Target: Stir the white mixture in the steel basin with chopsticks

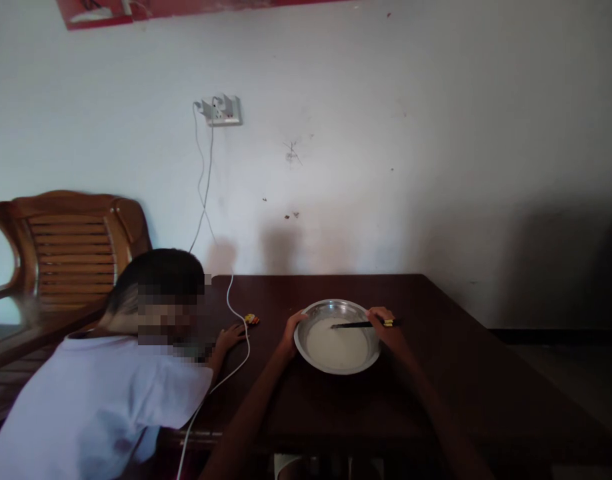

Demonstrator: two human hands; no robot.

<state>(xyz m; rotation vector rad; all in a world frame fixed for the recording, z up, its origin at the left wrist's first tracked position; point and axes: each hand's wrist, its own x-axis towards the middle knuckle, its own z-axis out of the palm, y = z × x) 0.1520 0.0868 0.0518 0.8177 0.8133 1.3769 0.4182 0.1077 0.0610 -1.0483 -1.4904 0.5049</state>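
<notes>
A round steel basin (313,316) holding a pale white liquid or batter (337,345) sits on a dark wooden table (461,373). My left hand (290,331) grips the basin's left rim. On the right rim rests my right hand (386,325), closed around dark chopsticks (353,325) whose tips reach over the white mixture.
Another person in a white shirt (96,400) leans on the table's left side, a hand (229,337) beside a small yellow-red item (251,319). A white cable (221,380) runs from a wall socket (222,110) across the table. A wooden chair (66,247) stands at left.
</notes>
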